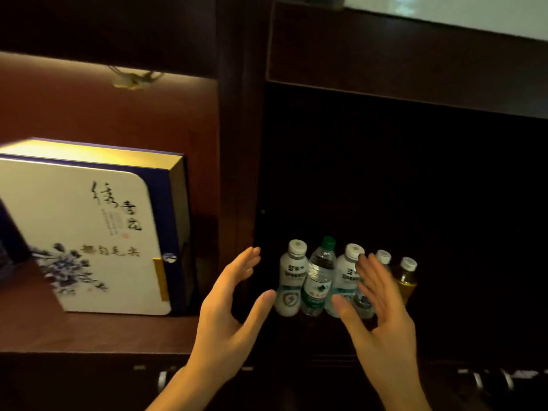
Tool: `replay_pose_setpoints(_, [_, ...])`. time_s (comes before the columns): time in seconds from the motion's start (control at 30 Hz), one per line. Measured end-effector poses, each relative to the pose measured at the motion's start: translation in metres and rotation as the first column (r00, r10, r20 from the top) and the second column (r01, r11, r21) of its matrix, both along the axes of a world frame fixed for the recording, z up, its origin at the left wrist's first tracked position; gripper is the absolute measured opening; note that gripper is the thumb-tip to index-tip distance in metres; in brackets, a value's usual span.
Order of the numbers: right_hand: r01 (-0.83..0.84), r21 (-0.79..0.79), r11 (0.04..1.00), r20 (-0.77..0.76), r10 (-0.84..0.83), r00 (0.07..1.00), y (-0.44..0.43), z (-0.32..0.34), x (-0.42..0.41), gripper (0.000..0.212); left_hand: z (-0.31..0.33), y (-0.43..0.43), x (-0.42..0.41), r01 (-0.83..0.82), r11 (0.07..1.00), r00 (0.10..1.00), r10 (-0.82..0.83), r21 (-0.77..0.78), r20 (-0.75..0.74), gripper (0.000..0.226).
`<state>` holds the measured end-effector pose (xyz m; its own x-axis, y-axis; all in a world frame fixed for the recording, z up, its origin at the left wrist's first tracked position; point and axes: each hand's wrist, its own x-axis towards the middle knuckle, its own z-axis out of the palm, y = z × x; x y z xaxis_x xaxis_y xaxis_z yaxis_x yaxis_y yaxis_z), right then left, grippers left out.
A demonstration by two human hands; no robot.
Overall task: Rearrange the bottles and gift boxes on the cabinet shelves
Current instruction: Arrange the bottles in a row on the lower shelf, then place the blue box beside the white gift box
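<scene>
Both hands are raised in front of the dark right-hand compartment of the cabinet, palms turned toward each other and fingers spread, gripping nothing. The left hand [234, 310] hovers just left of the row of bottles, its thumb tip close beside the leftmost white bottle [289, 280] but not clearly touching it. The right hand [376, 307] is in front of the right part of the row, its fingers covering part of a small bottle with a white cap [384, 258], of which little but the cap shows. The bottles stand upright, shoulder to shoulder, near the front edge of the dark shelf [311, 327]: the leftmost white bottle, then a clear water bottle with a green cap [318, 280], then a second white bottle [347, 277], then the half-hidden small one, and last, at the right end, an amber bottle with a white cap [406, 280]. The rest of that compartment is too dark to make out. A wooden divider [237, 173] separates it from the lit left compartment, where a large gift box [89, 232] stands on edge on the reddish shelf [103, 330], close to the divider, its cream face showing calligraphy and a blue floral print, with a dark blue border and a gold side. A dark blue item [12, 232] leans against the box at the far left edge, mostly out of view.
</scene>
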<state>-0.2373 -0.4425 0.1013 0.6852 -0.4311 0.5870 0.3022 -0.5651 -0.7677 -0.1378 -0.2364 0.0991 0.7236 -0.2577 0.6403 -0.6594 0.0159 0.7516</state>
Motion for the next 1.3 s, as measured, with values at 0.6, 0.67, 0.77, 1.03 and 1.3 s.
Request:
replay_pose_setpoints(0.6, [-0.48, -0.049, 0.876, 0.179, 0.481, 0.858, 0.203, 0.043, 0.069, 0.075, 0.036, 0.234, -0.02, -0.604, 0.787, 0.793, 0.609, -0.126, 0.005, 0.047])
replay_pose_setpoints(0.67, [-0.5, -0.046, 0.865, 0.16, 0.501, 0.851, 0.22, 0.04, 0.076, 0.074, 0.033, 0.252, -0.021, -0.649, 0.75, 0.758, 0.652, -0.126, -0.024, 0.045])
replay_pose_setpoints(0.77, [-0.523, -0.018, 0.852, 0.107, 0.522, 0.846, 0.245, 0.038, 0.084, 0.073, 0.026, 0.276, -0.02, -0.699, 0.705, 0.714, 0.699, -0.119, -0.046, 0.042])
replay_pose_setpoints(1.03, [-0.586, -0.01, 0.81, 0.006, 0.586, 0.81, 0.313, 0.031, 0.117, 0.067, 0.005, 0.339, -0.005, -0.783, 0.618, 0.622, 0.775, -0.077, -0.111, 0.039])
replay_pose_setpoints(1.3, [-0.675, 0.058, 0.736, -0.126, 0.676, 0.726, 0.393, 0.006, 0.189, 0.067, -0.017, 0.412, 0.035, -0.854, 0.516, 0.517, 0.825, -0.069, -0.228, 0.035])
